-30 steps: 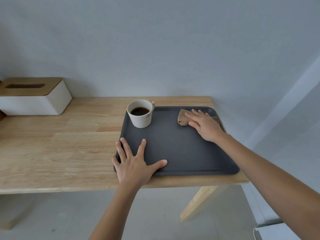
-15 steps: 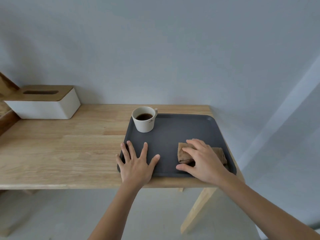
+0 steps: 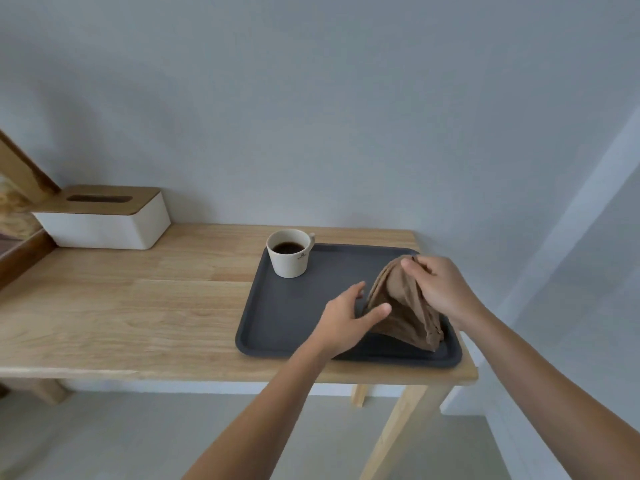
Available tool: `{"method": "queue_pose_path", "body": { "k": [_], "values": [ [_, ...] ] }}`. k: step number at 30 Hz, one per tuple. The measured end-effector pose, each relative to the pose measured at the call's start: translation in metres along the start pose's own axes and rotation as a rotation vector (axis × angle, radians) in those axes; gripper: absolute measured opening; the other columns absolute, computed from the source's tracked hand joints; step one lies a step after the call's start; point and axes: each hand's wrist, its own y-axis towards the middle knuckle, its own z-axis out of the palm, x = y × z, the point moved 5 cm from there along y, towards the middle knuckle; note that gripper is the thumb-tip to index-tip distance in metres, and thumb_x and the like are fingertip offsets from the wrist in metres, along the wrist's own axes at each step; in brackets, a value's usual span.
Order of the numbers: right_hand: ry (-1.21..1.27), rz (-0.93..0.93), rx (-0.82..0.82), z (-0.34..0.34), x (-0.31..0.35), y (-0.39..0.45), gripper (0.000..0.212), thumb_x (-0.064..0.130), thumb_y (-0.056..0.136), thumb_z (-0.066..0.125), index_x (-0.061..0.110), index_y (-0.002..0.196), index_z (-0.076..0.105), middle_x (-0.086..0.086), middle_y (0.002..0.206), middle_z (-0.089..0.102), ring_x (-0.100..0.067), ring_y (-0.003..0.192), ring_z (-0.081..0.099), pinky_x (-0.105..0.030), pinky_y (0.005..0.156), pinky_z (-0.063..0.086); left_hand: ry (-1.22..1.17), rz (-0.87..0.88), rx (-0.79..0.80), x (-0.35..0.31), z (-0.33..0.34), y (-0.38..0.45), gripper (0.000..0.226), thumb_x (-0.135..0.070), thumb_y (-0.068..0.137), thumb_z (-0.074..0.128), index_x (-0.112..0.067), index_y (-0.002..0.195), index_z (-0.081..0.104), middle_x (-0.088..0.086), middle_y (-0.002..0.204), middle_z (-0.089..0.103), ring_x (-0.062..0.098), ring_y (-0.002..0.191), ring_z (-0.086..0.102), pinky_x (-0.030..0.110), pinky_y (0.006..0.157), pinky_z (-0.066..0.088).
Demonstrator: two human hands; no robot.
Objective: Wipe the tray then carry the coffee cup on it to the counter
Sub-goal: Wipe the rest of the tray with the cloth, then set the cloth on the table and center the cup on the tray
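Head view: The dark grey tray (image 3: 294,313) lies flat at the right end of the wooden tabletop (image 3: 121,306). The coffee cup (image 3: 290,252), filled with dark coffee, stands upright in the tray's far left corner. The right hand (image 3: 438,289) pinches the brown cloth (image 3: 401,306) at its top; the cloth hangs in a peak, its lower edge resting on the right part of the tray. The left hand (image 3: 346,320) is spread wide, fingers extended, holding nothing, with the thumb touching the cloth's left side. A white tissue box (image 3: 104,223) with a wooden lid sits on the tabletop at far left, well apart from the tray.
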Motion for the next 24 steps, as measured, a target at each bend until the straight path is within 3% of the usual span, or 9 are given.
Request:
{"method": "queue_pose_path", "body": {
  "k": [1,3,5,6,9,13,18,21,24],
  "values": [
    [0.033,0.002,-0.012,-0.007,0.002,0.002,0.038,0.033,0.096,0.048,0.004,0.075,0.062,-0.019,0.069,0.063,-0.027,0.066,0.060,-0.040,0.064,0.044,0.002,0.035,0.000,-0.005,0.004,0.004,0.058,-0.052,0.083,0.062,-0.023,0.131,0.051,-0.003,0.125,0.063,0.012,0.113,0.059,0.038,0.101,0.049],
    [0.124,0.001,-0.019,-0.023,0.008,0.005,0.028,0.029,0.096,0.050,0.006,0.091,0.065,-0.019,0.084,0.069,-0.026,0.078,0.067,-0.039,0.069,0.050,0.004,0.106,-0.055,-0.011,0.003,0.009,0.016,-0.036,0.085,0.065,-0.020,0.086,0.064,-0.007,0.080,0.068,0.006,0.073,0.061,0.029,0.075,0.054],
    [0.202,-0.016,-0.022,-0.038,0.015,0.009,0.017,0.024,0.096,0.052,0.014,0.103,0.063,-0.013,0.090,0.070,-0.024,0.083,0.068,-0.035,0.070,0.053,-0.051,0.156,-0.075,-0.017,-0.011,0.009,0.027,-0.030,0.085,0.066,-0.018,0.063,0.057,-0.014,0.057,0.057,0.001,0.055,0.048,0.020,0.060,0.042],
    [0.230,-0.027,-0.005,-0.045,0.019,0.010,0.016,0.023,0.095,0.055,0.017,0.107,0.062,-0.012,0.090,0.071,-0.023,0.083,0.068,-0.033,0.070,0.052,-0.090,0.172,-0.078,-0.020,-0.021,0.008,0.026,-0.032,0.083,0.068,-0.015,0.066,0.062,-0.012,0.060,0.060,0.001,0.058,0.049,0.024,0.061,0.043],
    [0.295,-0.062,0.174,-0.054,0.032,0.012,0.029,0.017,0.087,0.067,0.018,0.115,0.062,-0.010,0.080,0.069,-0.016,0.074,0.068,-0.032,0.070,0.051,-0.202,0.261,-0.062,-0.035,-0.061,0.002,0.034,-0.036,0.082,0.071,-0.002,0.088,0.069,0.018,0.089,0.074,0.015,0.080,0.062,0.048,0.080,0.052],
    [0.255,-0.101,0.435,-0.036,0.057,0.015,0.032,0.003,0.082,0.069,0.011,0.112,0.066,-0.012,0.095,0.071,-0.016,0.086,0.069,-0.027,0.072,0.057,-0.111,0.299,-0.043,-0.057,-0.125,-0.020,0.031,-0.033,0.087,0.065,-0.003,0.081,0.069,0.007,0.075,0.069,0.015,0.072,0.061,0.031,0.070,0.048],
    [0.311,-0.131,0.618,0.023,0.095,0.028,0.028,0.004,0.089,0.060,0.005,0.117,0.064,-0.023,0.114,0.067,-0.031,0.107,0.065,-0.044,0.093,0.054,-0.011,0.215,-0.030,-0.042,-0.201,-0.050,0.035,-0.031,0.086,0.061,-0.001,0.099,0.073,0.012,0.103,0.074,0.016,0.096,0.069,0.025,0.087,0.054],
    [0.352,-0.144,0.700,0.072,0.124,0.036,0.028,-0.001,0.093,0.053,0.000,0.120,0.061,-0.024,0.114,0.066,-0.028,0.102,0.067,-0.039,0.088,0.056,-0.019,0.130,-0.084,-0.013,-0.247,-0.060,0.035,-0.037,0.082,0.061,-0.009,0.099,0.074,0.006,0.100,0.072,0.012,0.094,0.066,0.026,0.089,0.053],
    [0.292,-0.162,0.646,0.125,0.148,0.047,0.026,-0.002,0.094,0.049,0.000,0.116,0.063,-0.024,0.110,0.068,-0.024,0.092,0.069,-0.030,0.077,0.059,-0.056,0.062,-0.172,0.017,-0.289,-0.062,0.023,-0.037,0.078,0.064,-0.019,0.087,0.075,-0.004,0.083,0.070,0.004,0.080,0.064,0.024,0.080,0.052]
  ]
}}
